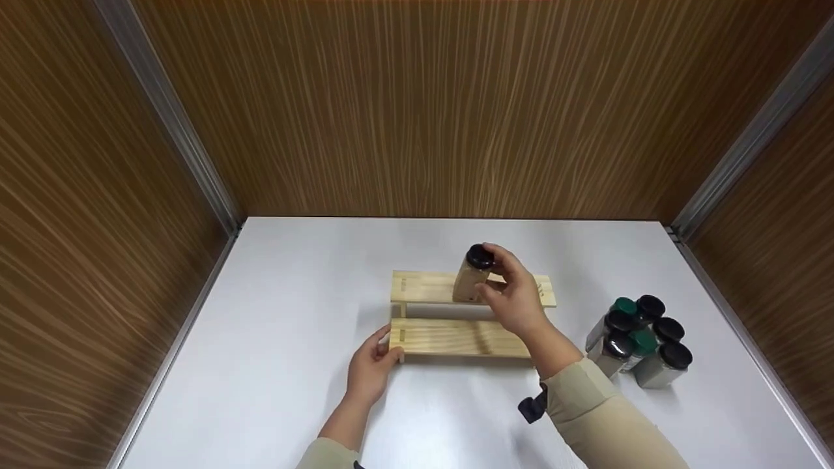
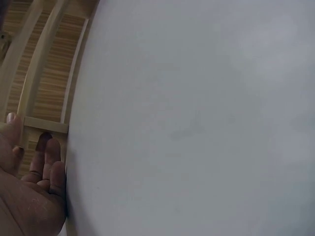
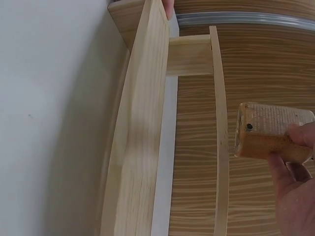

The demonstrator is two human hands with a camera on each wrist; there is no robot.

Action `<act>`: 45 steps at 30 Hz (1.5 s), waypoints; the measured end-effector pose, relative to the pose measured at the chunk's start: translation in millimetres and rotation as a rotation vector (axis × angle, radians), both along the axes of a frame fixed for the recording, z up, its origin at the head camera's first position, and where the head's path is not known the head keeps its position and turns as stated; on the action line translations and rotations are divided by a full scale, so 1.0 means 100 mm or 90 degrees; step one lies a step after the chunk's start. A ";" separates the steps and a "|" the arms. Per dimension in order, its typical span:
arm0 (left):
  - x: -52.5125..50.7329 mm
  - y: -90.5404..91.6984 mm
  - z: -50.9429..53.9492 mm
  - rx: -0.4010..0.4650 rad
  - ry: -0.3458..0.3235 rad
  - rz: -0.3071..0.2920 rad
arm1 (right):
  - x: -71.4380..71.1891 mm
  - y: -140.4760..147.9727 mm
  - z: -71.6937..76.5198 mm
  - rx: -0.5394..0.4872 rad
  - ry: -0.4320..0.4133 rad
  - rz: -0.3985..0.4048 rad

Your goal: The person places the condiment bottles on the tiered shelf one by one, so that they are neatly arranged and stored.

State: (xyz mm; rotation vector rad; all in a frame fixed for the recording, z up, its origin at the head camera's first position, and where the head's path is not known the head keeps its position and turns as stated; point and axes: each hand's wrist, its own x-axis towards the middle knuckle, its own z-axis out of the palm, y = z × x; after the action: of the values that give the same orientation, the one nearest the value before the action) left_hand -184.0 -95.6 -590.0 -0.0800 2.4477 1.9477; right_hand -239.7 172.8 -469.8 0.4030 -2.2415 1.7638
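Observation:
A two-tier wooden rack (image 1: 456, 337) of pale wood stands on the white table. My left hand (image 1: 370, 372) grips its lower left end, thumb at the front and fingers round the side; the left wrist view shows those fingers (image 2: 51, 162) curled at the wood. In my right hand (image 1: 515, 296) is a spice jar (image 1: 468, 281) with a black lid, pinched between thumb and fingers. Seen from the right wrist, this jar (image 3: 273, 132) carries a printed label and orange-brown contents. Its base is slightly apart from the upper shelf (image 3: 221, 147).
Several more spice jars (image 1: 658, 372) with black or green lids stand clustered on the table to the right of the rack. Wood-grain panels (image 1: 417, 111) wall the table at the back and both sides, with metal strips (image 1: 189, 137) at the corners.

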 end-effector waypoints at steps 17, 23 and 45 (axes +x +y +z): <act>-0.02 0.01 0.01 -0.002 0.012 0.015 | -0.16 -0.50 0.07 0.015 0.017 0.067; 0.00 0.02 0.00 0.001 0.013 0.014 | -0.22 -0.66 0.11 0.027 0.000 0.091; 0.07 0.00 0.00 0.010 0.026 0.005 | -0.21 -0.88 0.08 0.040 -0.001 0.124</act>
State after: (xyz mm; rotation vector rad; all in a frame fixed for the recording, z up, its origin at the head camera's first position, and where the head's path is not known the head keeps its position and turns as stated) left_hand -176.7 -95.3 -589.9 -0.0510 2.4612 1.9906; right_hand -260.4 84.8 -462.3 0.6531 -2.3331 1.7868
